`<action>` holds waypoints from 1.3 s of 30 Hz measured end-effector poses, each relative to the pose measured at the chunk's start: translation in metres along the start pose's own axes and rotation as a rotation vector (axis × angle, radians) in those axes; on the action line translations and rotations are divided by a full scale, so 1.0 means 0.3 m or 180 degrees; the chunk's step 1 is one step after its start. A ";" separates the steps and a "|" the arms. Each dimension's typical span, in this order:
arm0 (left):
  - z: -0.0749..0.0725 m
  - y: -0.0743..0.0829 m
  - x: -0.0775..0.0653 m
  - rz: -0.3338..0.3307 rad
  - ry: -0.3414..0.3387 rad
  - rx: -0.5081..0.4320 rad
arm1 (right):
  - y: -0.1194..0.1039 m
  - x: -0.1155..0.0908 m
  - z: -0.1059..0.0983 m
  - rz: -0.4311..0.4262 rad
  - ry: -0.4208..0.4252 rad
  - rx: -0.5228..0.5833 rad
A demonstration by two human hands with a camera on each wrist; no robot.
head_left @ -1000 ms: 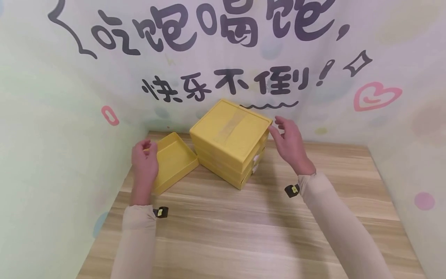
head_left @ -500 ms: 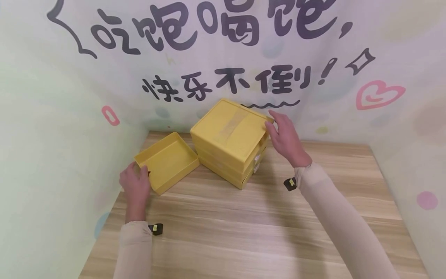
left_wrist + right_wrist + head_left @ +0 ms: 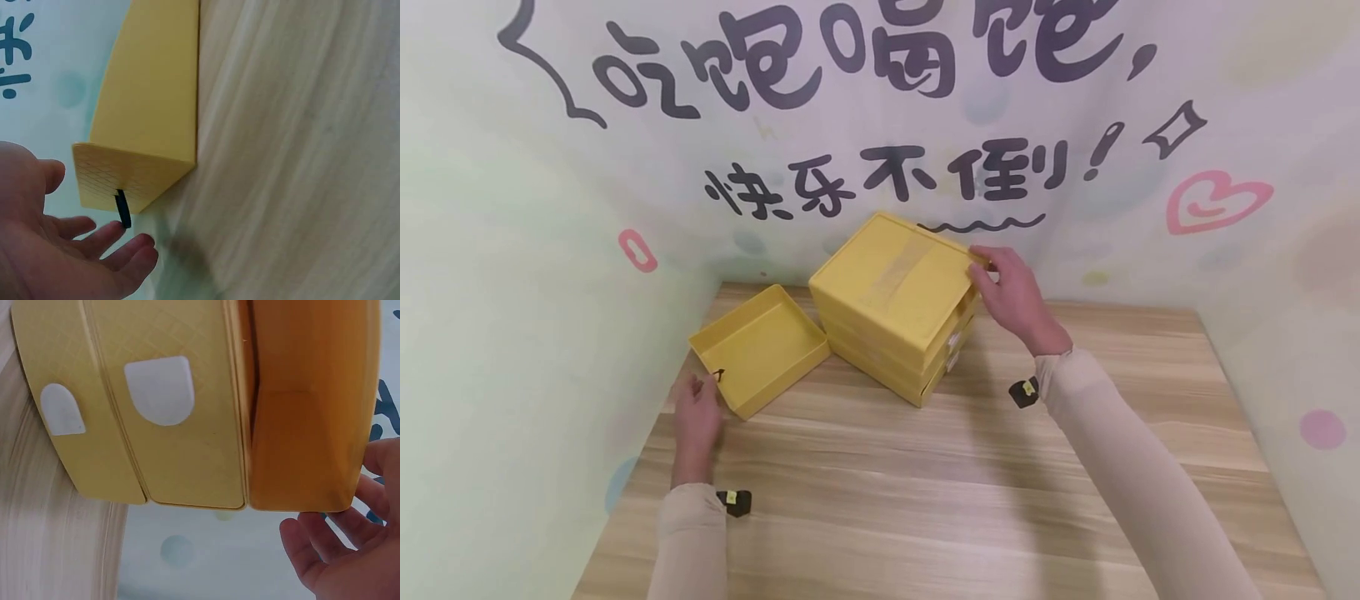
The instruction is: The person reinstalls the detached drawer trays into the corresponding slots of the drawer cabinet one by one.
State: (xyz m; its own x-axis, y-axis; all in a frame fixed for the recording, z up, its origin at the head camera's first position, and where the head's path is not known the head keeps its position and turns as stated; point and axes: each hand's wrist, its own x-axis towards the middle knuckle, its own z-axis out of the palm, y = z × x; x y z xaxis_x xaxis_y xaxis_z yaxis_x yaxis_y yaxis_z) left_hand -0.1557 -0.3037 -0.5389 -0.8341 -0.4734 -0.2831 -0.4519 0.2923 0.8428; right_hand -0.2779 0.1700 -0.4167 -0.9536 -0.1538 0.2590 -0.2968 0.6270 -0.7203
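In the head view, a yellow drawer (image 3: 760, 358) pulled free lies on the table at the left. A small black tab (image 3: 123, 209) sticks out of its front panel. My left hand (image 3: 697, 417) is beside that panel, fingers loosely bent. In the left wrist view a fingertip is close to the tab; whether it touches cannot be told. Right of the drawer stands a yellow drawer cabinet (image 3: 887, 283), with an open top slot (image 3: 300, 444) and two drawers below with white tabs (image 3: 161, 390). My right hand (image 3: 1015, 292) holds the cabinet's upper right corner with thumb and fingers.
A wood-grain table (image 3: 880, 500) carries both things. Behind it hangs a pale backdrop (image 3: 1075, 167) with dark lettering, close to the cabinet's rear corner. A pale side wall (image 3: 512, 333) borders the table at the left.
My left hand has moved down and left from over the drawer to its front panel, uncovering the drawer's inside. My right hand has moved left onto the cabinet corner.
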 end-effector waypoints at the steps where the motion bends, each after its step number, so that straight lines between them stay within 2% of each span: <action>1: 0.001 -0.003 0.002 -0.0003 -0.0031 -0.0005 | -0.003 -0.002 -0.003 0.0038 -0.0011 0.0010; 11: 0.010 -0.025 0.017 0.0149 -0.0035 0.0102 | -0.004 -0.045 -0.006 0.0180 0.0026 0.0065; 20: 0.026 -0.028 0.010 0.0249 0.0031 0.0174 | 0.005 -0.099 -0.023 0.0260 0.0209 0.0094; 27: 0.039 -0.032 0.017 0.0450 0.0153 0.0308 | 0.007 -0.144 -0.029 0.0327 0.0374 0.0039; 29: 0.045 -0.031 0.015 0.0450 0.0180 0.0365 | 0.011 -0.158 -0.028 0.0333 0.0436 0.0019; 35: 0.058 -0.032 0.006 0.0272 0.0316 0.0506 | 0.022 -0.194 -0.019 0.0290 0.0645 -0.0075; 39: 0.065 -0.037 0.009 0.0272 0.0405 0.0568 | 0.024 -0.218 -0.005 0.0216 0.0808 -0.0105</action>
State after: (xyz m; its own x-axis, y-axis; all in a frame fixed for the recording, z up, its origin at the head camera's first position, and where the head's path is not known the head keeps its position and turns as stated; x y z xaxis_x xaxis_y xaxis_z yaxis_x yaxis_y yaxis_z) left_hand -0.1591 -0.2921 -0.5580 -0.8303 -0.5383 -0.1446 -0.4395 0.4727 0.7638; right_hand -0.2177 0.1857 -0.4377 -0.9266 0.0833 0.3668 -0.2267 0.6545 -0.7213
